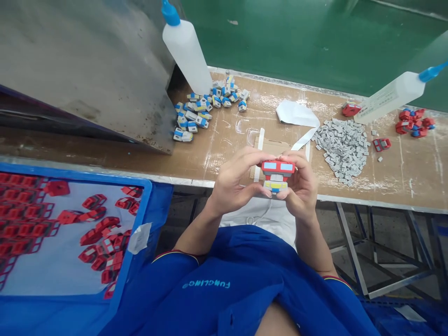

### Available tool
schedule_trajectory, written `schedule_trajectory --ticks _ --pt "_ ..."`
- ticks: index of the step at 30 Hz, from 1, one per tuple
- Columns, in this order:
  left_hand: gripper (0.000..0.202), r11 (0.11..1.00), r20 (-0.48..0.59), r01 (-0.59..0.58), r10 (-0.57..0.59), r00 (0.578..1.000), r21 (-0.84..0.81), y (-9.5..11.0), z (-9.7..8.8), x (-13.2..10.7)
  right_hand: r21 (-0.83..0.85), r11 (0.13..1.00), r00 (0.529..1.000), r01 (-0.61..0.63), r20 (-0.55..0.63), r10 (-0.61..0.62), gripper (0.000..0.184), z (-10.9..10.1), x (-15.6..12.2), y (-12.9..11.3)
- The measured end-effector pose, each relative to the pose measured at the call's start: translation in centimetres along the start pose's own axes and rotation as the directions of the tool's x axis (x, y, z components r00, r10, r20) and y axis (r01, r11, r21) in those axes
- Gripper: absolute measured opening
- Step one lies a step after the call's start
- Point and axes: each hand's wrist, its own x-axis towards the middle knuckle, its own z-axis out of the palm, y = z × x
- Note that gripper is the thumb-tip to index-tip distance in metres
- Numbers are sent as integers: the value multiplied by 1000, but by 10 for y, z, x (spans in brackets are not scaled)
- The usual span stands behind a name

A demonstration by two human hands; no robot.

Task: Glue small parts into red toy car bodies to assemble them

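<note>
The red toy piece [278, 177] is facing the person [196, 308] at the near edge of the desk [224, 154], presumably for a clear view; blue-and-yellow blocks [201, 121] are lying at 10 o'clock from it and grey pieces [345, 149] at 2 o'clock, probably for easy reach. The left hand [238, 179] and right hand [301, 184] are pinching its 9 and 3 o'clock sides, thumbs low, forearms slanting inward.

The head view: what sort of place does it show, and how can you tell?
Probably a small-parts assembly workshop: a blue tray holds many red pieces, small grey parts lie heaped on the bench, and a blue-tipped bottle stands there too.
</note>
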Motion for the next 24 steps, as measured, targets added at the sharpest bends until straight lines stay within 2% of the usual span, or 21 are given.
schedule_trajectory --ticks 4,7,11,15,19,24 --pt "57 997 19 -65 64 998 38 -1 -3 2 -151 987 996 60 68 -50 51 -7 1 -4" --pt "54 994 15 -95 94 995 58 2 -1 4 -270 952 989 144 58 -133 52 -10 4 -7" --pt "53 989 -11 -136 137 990 62 5 2 7 -294 931 975 217 9 -224 52 -5 6 -11" --pt "56 983 -1 -176 177 984 58 0 0 8 -256 945 978 201 2 -207 52 -2 5 -13" --pt "59 992 10 -129 128 992 17 -12 -7 3 -207 969 989 133 87 -117 51 -1 5 -11" --pt "59 995 -29 -5 2 1000 -95 -14 -5 -10 -228 959 984 171 86 -155 56 10 1 -7"
